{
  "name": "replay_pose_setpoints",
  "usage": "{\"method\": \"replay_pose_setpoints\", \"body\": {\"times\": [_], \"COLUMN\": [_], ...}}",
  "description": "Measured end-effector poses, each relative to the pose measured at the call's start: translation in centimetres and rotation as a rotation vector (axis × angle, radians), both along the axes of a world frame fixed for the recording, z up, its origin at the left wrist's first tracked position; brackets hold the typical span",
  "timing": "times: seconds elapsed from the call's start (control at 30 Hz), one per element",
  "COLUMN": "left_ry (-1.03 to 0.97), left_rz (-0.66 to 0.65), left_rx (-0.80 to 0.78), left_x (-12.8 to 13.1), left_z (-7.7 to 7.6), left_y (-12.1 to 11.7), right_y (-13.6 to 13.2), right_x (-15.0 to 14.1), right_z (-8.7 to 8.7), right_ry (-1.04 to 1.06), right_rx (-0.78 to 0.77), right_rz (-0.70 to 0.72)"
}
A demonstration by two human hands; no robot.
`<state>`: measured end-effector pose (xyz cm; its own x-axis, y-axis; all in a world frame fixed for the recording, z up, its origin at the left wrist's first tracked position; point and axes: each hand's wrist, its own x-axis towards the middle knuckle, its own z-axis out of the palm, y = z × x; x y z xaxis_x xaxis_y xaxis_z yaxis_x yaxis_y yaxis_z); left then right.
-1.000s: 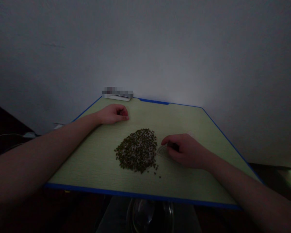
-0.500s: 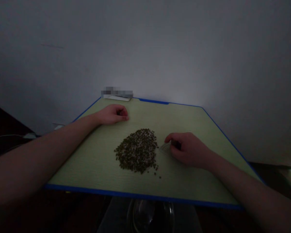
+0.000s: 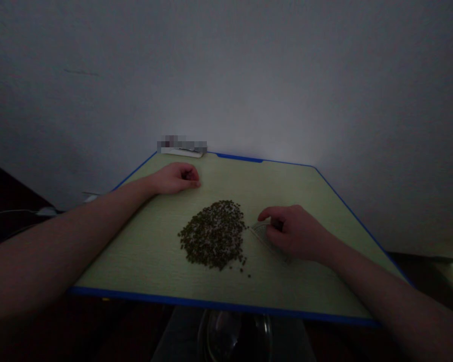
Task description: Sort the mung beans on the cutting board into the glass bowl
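Note:
On the light table lies a pile of small green and brown beans or seeds [image 3: 213,236], too small and dark to name surely. My left hand [image 3: 179,177] rests behind and left of the pile, loosely curled, with a gap between thumb and fingers and nothing in it. To the right of the pile, my right hand [image 3: 292,231] is bent over a clear plastic set square [image 3: 262,234] with curved markings. Index finger and thumb are curled at it, and the palm hides much of it. Its left corner points at the pile's edge.
The tabletop [image 3: 136,266] has a blue rim. A pale, partly blurred-out object [image 3: 183,149] lies at the back left corner by the wall [image 3: 249,90]. A clear glass bowl [image 3: 234,334] is below the front edge, over my lap. A few loose seeds [image 3: 249,275] lie near the pile.
The set square has turned beneath my right hand and now shows a long lower edge. My right index finger has shifted slightly. The left hand and the pile are essentially unchanged.

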<state>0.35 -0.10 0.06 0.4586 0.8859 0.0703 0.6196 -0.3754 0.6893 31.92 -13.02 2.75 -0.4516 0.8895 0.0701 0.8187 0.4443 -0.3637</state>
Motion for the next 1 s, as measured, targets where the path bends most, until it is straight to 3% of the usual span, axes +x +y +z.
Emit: {"method": "replay_pose_setpoints", "body": {"times": [0.3, 0.7, 1.0], "left_ry": [-0.007, 0.001, -0.004], "left_rz": [-0.003, 0.006, -0.014], "left_rx": [-0.004, 0.007, 0.006], "left_x": [0.0, -0.1, -0.1], "left_z": [-0.1, -0.1, -0.1], "left_y": [0.1, 0.1, 0.1], "right_y": [-0.1, 0.8, 2.5], "right_x": [-0.2, -0.2, 2.7], "right_z": [-0.2, -0.3, 0.5], "right_ry": [0.007, -0.035, -0.158], "right_rx": [-0.064, -0.004, -0.003], "right_rz": [0.012, -0.068, -0.143]}}
